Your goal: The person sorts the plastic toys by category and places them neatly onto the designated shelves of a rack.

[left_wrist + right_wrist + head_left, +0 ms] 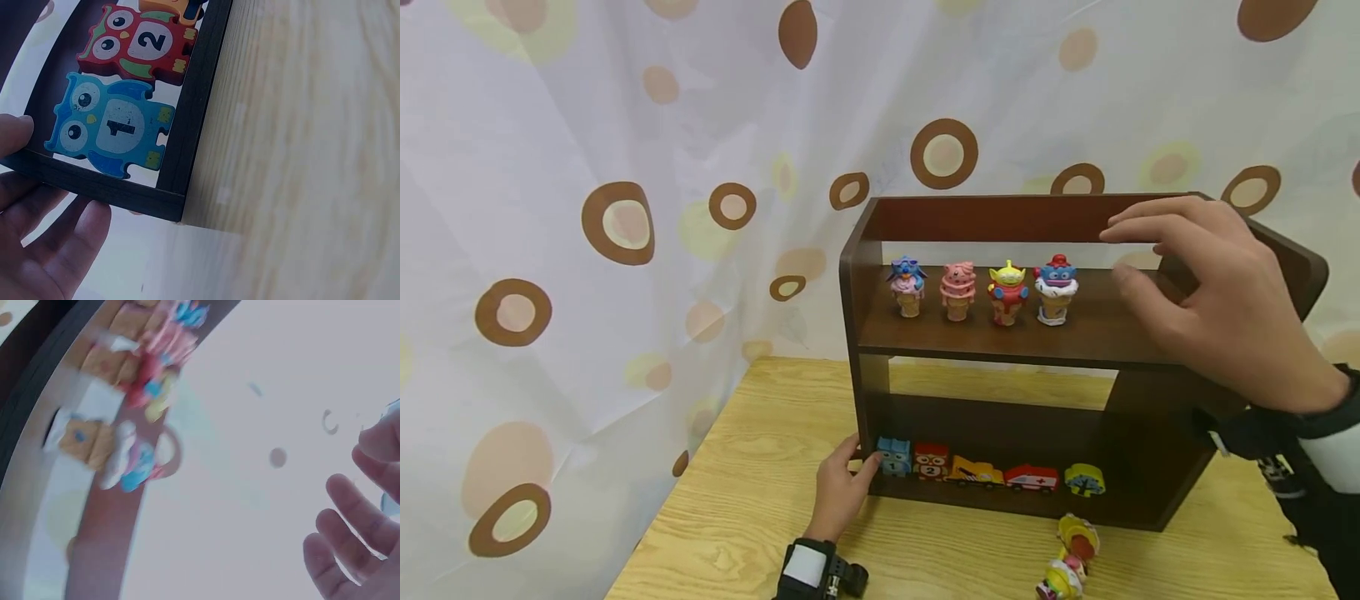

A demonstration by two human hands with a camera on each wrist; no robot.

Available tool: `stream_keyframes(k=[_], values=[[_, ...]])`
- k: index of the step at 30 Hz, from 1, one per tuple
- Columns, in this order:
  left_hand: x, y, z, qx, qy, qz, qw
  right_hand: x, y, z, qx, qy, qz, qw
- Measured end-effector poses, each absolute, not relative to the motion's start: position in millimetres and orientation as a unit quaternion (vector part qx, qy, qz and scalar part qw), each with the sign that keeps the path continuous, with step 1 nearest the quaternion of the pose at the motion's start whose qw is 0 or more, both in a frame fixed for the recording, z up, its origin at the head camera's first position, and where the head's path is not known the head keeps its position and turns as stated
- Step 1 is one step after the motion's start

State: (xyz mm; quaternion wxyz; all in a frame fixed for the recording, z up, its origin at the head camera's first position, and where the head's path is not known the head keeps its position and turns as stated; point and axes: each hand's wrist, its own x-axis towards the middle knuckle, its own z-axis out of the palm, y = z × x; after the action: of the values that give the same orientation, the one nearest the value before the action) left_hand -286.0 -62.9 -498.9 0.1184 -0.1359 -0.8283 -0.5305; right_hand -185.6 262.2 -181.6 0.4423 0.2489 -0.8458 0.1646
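Note:
My left hand (838,496) grips the lower left side panel of a dark brown two-tier shelf (1112,333), its thumb inside and its fingers outside. Just beside that thumb stands a blue owl block (119,128) marked 1, followed by a red owl block (140,47) marked 2. Raised in the air before the shelf's upper right part, my right hand (1221,304) has parted, slightly bent fingers and holds nothing. To its left, a blue ice-cream-cone figurine with a red top (1056,292) ends the upper row.
Three more cone figurines stand on the upper tier: blue (907,287), pink (957,292) and yellow-and-red (1007,293). Below are an orange digger block (976,473), ambulance block (1032,478) and tree block (1085,480). A yellow-and-pink figurine (1063,575) lies on the wooden table (730,508).

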Motion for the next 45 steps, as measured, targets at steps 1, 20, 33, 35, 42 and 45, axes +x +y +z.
stream_keyframes(k=[1, 20, 33, 35, 42, 45], values=[[-285.7, -63.1, -499.1, -0.136, -0.828, -0.531, 0.118, -180.0, 259.8, -181.5, 0.26, -0.84, 0.165, 0.447], [-286.2, -65.4, -501.4, -0.127, -0.826, -0.537, 0.118, -147.4, 233.0, -314.8, 0.335, -0.863, 0.261, 0.274], [-285.5, -63.1, -500.6, -0.129, -0.827, -0.535, 0.116, -155.7, 271.6, -419.9, 0.294, -0.904, 0.297, -0.086], [-284.9, -63.6, -500.1, -0.125, -0.828, -0.534, 0.114, -155.8, 277.7, -432.1, 0.319, -0.905, 0.272, -0.073], [-284.6, -63.9, -499.1, -0.127, -0.827, -0.536, 0.108, -152.0, 293.6, -468.7, 0.299, -0.938, 0.169, -0.048], [-285.6, -63.8, -498.6, -0.13, -0.828, -0.534, 0.112, -148.3, 293.9, -469.0, 0.25, -0.953, 0.154, -0.075]])
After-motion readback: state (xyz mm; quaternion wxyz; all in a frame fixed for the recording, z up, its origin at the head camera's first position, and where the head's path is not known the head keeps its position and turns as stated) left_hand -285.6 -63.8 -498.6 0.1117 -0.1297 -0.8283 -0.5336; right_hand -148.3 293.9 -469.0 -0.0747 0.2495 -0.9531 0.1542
